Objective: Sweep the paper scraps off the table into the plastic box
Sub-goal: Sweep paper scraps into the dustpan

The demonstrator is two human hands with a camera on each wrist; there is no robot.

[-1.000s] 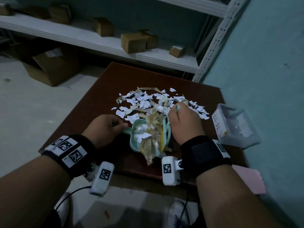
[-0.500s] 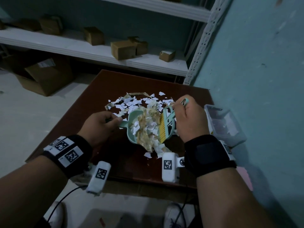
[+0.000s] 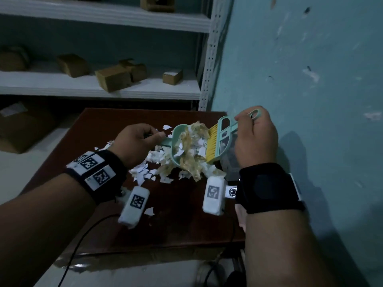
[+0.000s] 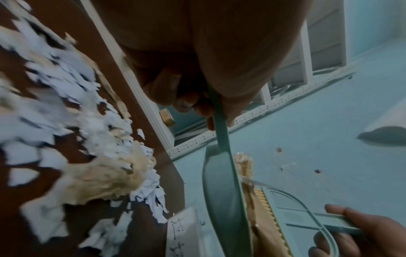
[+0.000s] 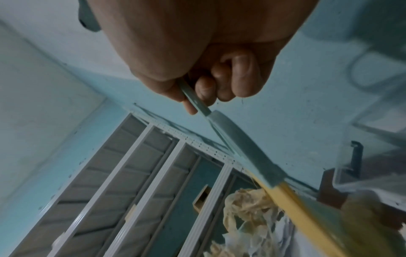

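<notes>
Dustpan (image 3: 182, 146), loaded with paper scraps (image 3: 192, 150), is raised over the table (image 3: 99, 125); left hand (image 3: 136, 141) grips its handle. Right hand (image 3: 256, 137) grasps the brush (image 3: 220, 139), bristles against the load. Plastic box (image 3: 229, 164), at the table's right edge, is largely hidden behind the brush and hand; apparently clear-walled. More scraps lie on the table to the left, blurred in the left wrist view.

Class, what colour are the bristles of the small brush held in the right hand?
Yellow bristles, set in a mint-green brush; clearest in the head view.
</notes>
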